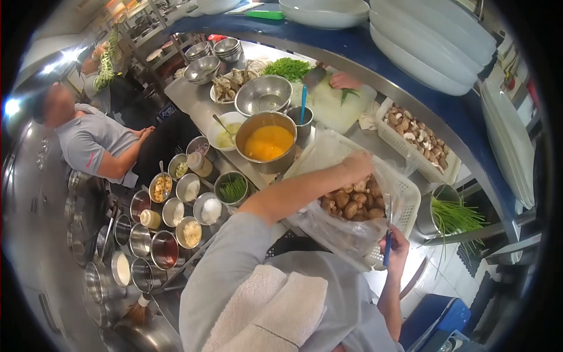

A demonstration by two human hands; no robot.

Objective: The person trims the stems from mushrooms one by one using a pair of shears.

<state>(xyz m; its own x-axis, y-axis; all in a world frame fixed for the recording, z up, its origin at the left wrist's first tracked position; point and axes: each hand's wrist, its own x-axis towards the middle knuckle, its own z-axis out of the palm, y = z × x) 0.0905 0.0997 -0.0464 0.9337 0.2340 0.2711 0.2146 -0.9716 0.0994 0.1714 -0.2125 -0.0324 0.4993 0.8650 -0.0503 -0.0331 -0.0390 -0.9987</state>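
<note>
Towel [270, 308], six o'clock. Left hand [356, 167] probably picking mushrooms [352, 205], can't tell grip; right hand [398, 249] clutching cutter [387, 243]. Firm pinch next, imo.

Brown mushrooms [352, 206] heaped in clear plastic [346, 233], blue-handled scissors [387, 246] alongside, pointing forward

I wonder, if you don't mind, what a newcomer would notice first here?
Probably the orange liquid in the metal pot, near the picture's middle. Then the brown mushrooms in the white crate at the left hand, and the blue-handled tool in the right hand.
</note>
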